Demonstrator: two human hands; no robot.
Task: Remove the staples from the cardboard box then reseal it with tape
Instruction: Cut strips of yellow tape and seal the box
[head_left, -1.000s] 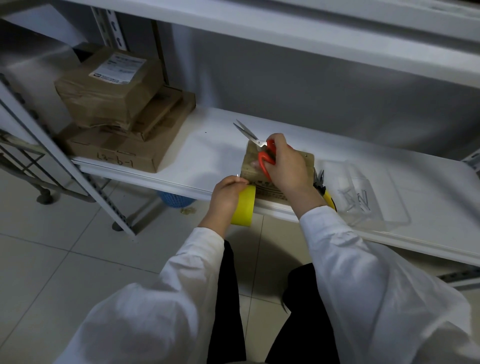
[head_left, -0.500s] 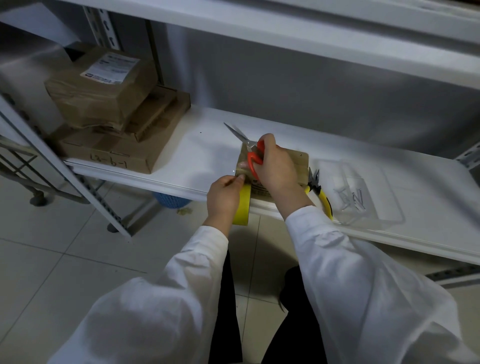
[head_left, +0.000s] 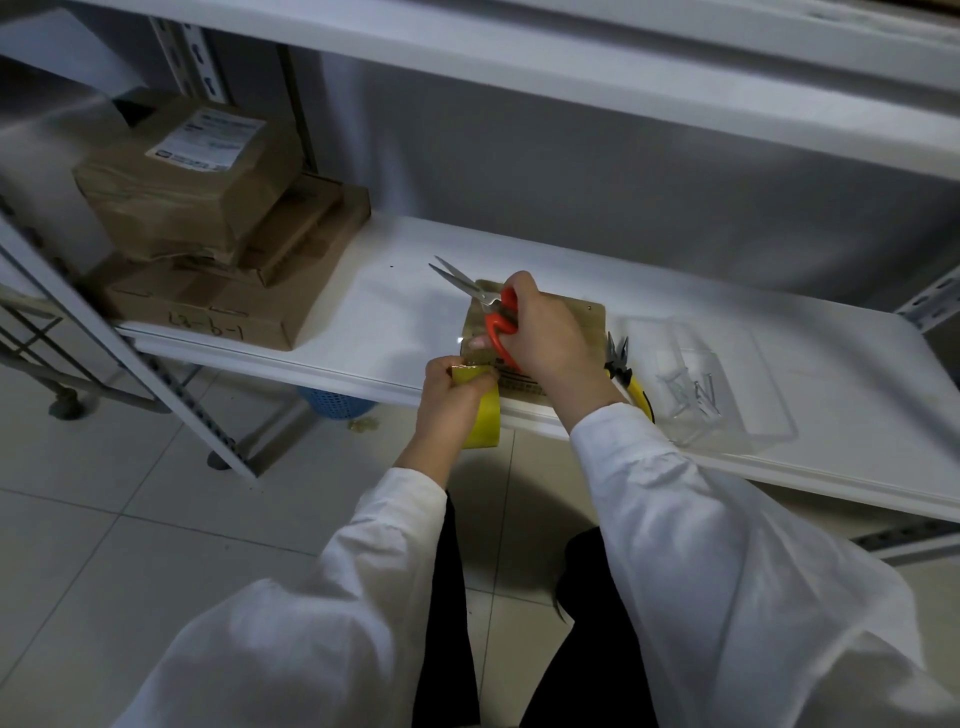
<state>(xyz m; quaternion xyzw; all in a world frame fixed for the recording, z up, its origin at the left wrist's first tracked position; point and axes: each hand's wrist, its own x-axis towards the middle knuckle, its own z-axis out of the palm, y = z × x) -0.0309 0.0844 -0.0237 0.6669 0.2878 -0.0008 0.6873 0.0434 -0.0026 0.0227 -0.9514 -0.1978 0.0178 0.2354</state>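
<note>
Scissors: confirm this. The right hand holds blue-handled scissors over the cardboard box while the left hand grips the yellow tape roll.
Wrong on colour: the head view shows the scissors have orange handles, not blue. The right hand holds them over the cardboard box, and the left hand grips the yellow tape roll.

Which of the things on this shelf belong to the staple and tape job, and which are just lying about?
Job: small cardboard box; yellow tape roll, held by left hand; orange-handled scissors, gripped by right hand; yellow-handled pliers; clear plastic tray holding small metal pieces.
Lying about: stacked cardboard boxes at the shelf's left end; blue basket below the shelf.
</note>
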